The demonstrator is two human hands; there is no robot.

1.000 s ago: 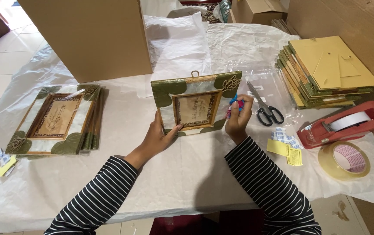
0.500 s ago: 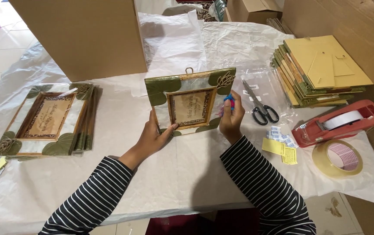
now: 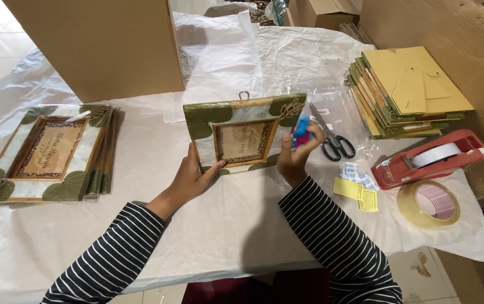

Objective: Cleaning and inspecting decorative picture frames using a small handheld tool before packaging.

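At the far left a stack of decorated frames is lying face up on the paper-covered table, green leaf corners showing, and judging by its height several frames are already sitting there as a finished-looking pile. In the middle, one green-and-cream picture frame is being held tilted up off the table, its small hanging loop at the top and its printed panel facing the camera. The left hand is gripping the frame's lower left edge, thumb curling over the front near the bottom border and fingers hidden behind, so it is closed on the frame. The right hand is steadying the frame's right edge while pinching a small blue and pink object between its fingertips; what that object is cannot be told from here. Further right, black-handled scissors are lying flat, then small yellow tags, a red tape dispenser and a loose roll of clear tape. Behind them a second stack of frames, backs up, is waiting, which suggests, as a judgement, that a good share of the work is still remaining.
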